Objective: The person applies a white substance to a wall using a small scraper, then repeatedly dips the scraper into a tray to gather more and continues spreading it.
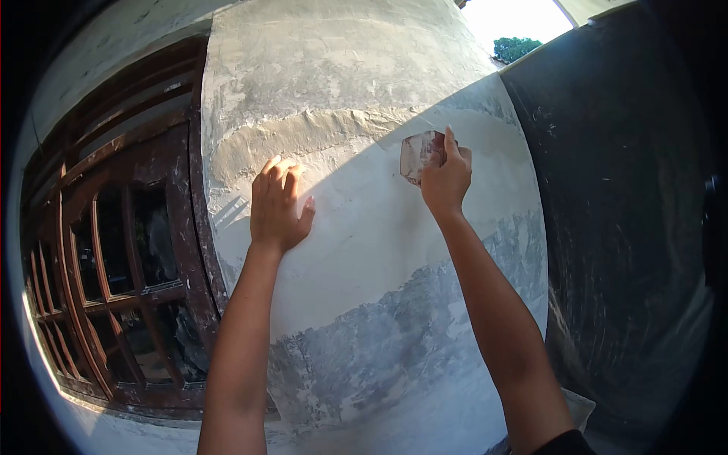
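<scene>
My right hand (447, 178) grips a flat, plaster-smeared scraper (416, 158) against the wall, its index finger stretched upward along the tool. The scraper's plate is roughly rectangular with clipped corners; most of its grip is hidden by my fingers. To the left, my left hand (277, 203) rests near the wall with its fingers apart and holds nothing. Pale wet-looking plaster (356, 220) spreads between both hands in a smooth band. Above it runs a thicker, rough ridge of plaster (303, 130), partly in sunlight.
A brown wooden window frame (193, 220) with glass panes borders the wall on the left. On the right hangs a dark sheet-like surface (622, 189). Below the pale band, the wall shows bare grey patches (364, 353). A diagonal shadow edge crosses the wall.
</scene>
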The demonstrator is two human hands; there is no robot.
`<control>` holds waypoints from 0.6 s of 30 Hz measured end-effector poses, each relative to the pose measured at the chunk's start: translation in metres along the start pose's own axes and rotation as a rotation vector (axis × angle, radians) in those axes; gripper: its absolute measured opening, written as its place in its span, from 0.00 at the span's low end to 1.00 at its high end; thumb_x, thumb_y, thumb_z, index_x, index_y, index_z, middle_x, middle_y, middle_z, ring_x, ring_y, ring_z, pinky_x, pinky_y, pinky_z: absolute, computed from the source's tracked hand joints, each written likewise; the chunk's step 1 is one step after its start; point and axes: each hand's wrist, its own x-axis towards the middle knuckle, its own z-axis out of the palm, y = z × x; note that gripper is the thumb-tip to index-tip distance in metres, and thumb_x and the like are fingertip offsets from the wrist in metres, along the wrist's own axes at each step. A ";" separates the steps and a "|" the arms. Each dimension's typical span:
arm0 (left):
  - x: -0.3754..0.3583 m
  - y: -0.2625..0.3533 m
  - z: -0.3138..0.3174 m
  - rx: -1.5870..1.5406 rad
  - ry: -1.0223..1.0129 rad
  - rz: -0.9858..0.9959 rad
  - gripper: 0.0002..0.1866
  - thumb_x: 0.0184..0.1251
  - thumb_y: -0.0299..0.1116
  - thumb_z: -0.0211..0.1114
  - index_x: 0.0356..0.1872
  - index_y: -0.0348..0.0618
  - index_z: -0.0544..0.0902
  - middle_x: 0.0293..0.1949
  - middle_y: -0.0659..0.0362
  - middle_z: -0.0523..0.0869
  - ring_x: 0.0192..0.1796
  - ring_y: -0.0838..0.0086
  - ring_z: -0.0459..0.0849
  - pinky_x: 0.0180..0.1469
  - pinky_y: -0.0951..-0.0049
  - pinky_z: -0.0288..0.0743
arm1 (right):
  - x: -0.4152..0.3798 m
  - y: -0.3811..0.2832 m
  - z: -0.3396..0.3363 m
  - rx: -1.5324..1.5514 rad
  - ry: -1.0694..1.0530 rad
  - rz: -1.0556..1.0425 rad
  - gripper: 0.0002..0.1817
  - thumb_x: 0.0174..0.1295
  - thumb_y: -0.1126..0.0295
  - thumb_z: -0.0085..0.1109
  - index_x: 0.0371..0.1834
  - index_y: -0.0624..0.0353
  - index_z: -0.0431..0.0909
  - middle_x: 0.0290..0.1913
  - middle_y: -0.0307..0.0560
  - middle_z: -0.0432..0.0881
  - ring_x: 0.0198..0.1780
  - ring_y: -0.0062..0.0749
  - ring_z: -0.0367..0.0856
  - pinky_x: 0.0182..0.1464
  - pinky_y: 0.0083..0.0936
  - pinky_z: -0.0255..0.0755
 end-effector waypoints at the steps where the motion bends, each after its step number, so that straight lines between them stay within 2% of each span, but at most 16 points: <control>1: -0.002 0.006 0.002 -0.027 0.001 -0.005 0.26 0.54 0.35 0.62 0.56 0.41 0.70 0.53 0.48 0.72 0.65 0.51 0.66 0.66 0.54 0.59 | -0.003 0.004 -0.009 -0.027 0.003 -0.002 0.27 0.61 0.78 0.53 0.67 0.59 0.69 0.50 0.54 0.73 0.50 0.44 0.79 0.55 0.35 0.73; 3: -0.004 0.023 0.009 -0.096 0.054 -0.017 0.25 0.52 0.32 0.62 0.54 0.41 0.71 0.52 0.49 0.73 0.64 0.51 0.67 0.65 0.54 0.60 | -0.008 0.013 -0.027 0.008 -0.095 -0.027 0.26 0.61 0.79 0.53 0.66 0.62 0.70 0.48 0.55 0.73 0.48 0.44 0.79 0.54 0.33 0.72; 8: -0.005 0.103 0.028 -0.357 0.047 -0.057 0.21 0.52 0.24 0.59 0.51 0.42 0.72 0.53 0.50 0.74 0.63 0.52 0.69 0.64 0.54 0.60 | -0.019 0.046 -0.069 0.006 -0.118 -0.065 0.26 0.60 0.81 0.54 0.64 0.56 0.74 0.45 0.54 0.75 0.45 0.41 0.78 0.51 0.32 0.72; 13: 0.000 0.196 0.058 -0.607 0.118 -0.133 0.20 0.53 0.24 0.58 0.50 0.40 0.72 0.50 0.49 0.75 0.61 0.51 0.70 0.63 0.55 0.60 | -0.019 0.082 -0.120 0.024 -0.164 -0.002 0.23 0.60 0.82 0.56 0.60 0.55 0.78 0.44 0.53 0.76 0.42 0.38 0.79 0.47 0.30 0.72; 18: 0.010 0.288 0.093 -0.802 0.161 -0.202 0.20 0.52 0.25 0.57 0.50 0.39 0.73 0.49 0.50 0.76 0.60 0.53 0.71 0.60 0.56 0.62 | -0.002 0.127 -0.180 -0.125 -0.173 -0.026 0.22 0.61 0.82 0.56 0.59 0.55 0.79 0.44 0.51 0.76 0.42 0.36 0.79 0.46 0.29 0.72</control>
